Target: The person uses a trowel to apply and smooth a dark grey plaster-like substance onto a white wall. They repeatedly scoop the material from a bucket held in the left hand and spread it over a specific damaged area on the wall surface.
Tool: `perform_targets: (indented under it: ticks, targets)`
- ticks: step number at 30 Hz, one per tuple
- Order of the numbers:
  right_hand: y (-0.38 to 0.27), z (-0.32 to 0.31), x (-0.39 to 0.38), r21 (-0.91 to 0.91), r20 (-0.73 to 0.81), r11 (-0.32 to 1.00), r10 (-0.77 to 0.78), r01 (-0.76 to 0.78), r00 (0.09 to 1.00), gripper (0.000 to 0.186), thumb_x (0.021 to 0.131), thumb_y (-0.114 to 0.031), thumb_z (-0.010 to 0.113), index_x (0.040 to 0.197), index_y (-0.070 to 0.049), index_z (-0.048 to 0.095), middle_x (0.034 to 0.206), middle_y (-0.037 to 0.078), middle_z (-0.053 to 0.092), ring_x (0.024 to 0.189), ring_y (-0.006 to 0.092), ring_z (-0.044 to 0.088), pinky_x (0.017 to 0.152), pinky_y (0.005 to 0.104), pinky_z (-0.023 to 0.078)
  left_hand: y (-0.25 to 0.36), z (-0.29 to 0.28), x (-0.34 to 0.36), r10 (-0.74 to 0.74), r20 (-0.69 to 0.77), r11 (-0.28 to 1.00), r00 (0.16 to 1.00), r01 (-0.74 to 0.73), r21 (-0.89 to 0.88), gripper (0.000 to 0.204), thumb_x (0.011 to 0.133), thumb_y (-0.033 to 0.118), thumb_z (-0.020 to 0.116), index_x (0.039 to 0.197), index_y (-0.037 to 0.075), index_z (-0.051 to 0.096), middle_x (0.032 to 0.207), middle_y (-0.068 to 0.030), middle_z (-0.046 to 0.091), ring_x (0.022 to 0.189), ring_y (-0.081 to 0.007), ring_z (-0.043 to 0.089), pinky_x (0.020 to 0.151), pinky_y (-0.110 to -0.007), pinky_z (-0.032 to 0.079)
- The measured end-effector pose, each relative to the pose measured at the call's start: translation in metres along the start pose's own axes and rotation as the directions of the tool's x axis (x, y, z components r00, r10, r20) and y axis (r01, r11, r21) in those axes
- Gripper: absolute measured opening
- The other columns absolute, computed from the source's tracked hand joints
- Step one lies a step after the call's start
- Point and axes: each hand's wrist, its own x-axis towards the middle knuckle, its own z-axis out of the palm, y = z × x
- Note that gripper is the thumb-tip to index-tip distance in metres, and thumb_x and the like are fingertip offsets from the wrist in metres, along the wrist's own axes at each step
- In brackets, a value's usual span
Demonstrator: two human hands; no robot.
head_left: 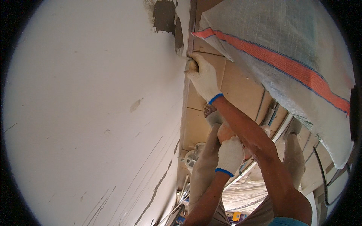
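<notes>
My right hand (205, 77), in a white knit glove with a blue cuff, is closed round the handle of a small trowel (178, 35). The trowel's narrow grey blade lies along the white wall (90, 94), beside a rough dark-grey patch (164, 16) near the wall's edge. Lower down, my left hand (230, 153) wears a matching glove. It is curled against a rounded, peach-coloured thing (226, 132) that I cannot make out. The fingers of that hand are mostly hidden, and my right forearm passes just beside it.
A large white woven sack (275, 64) with an orange-red stripe fills the upper right. Tan tiles (203, 94) border the wall. A round metal fitting (191, 160) sits near its base. Dark cable (326, 180) loops at the right; thin rods (183, 194) lie lower left of my legs.
</notes>
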Motion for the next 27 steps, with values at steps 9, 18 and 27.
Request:
perform_targets:
  ticks: [9,18,27]
  targets:
    - [0.009,0.014,0.004,-0.022,0.01,0.995,-0.094,0.095,0.995,0.059,0.081,-0.012,0.076,0.138,-0.004,0.062,0.112,0.02,0.071,0.101,0.0339,0.068,0.094,0.0381,0.053,0.002,0.0,-0.002,-0.044,-0.016,0.999,0.999,0.044,0.01,0.018,0.091,0.016,0.065,0.093,-0.001,0.072,0.09,-0.0231,0.074,0.086,-0.041,0.074,0.072,-0.049,0.06]
    - [0.001,0.0,-0.017,0.035,0.063,0.999,0.016,-0.018,0.998,0.057,0.079,-0.01,0.078,0.134,-0.004,0.064,0.119,0.021,0.071,0.107,0.0385,0.07,0.093,0.0442,0.055,-0.007,0.01,-0.002,0.015,0.015,0.999,1.0,-0.016,0.035,0.02,0.091,0.016,0.066,0.098,-0.002,0.072,0.089,-0.0214,0.074,0.085,-0.0417,0.074,0.069,-0.049,0.061]
    - [-0.001,0.01,-0.007,-0.032,0.01,0.989,-0.147,0.147,0.989,0.059,0.08,-0.008,0.077,0.136,-0.004,0.062,0.112,0.018,0.07,0.104,0.0317,0.07,0.093,0.0383,0.054,-0.005,0.006,0.0,0.063,0.012,0.996,0.998,-0.064,0.062,0.019,0.09,0.015,0.065,0.096,-0.002,0.072,0.091,-0.0219,0.073,0.085,-0.0412,0.073,0.072,-0.048,0.061]
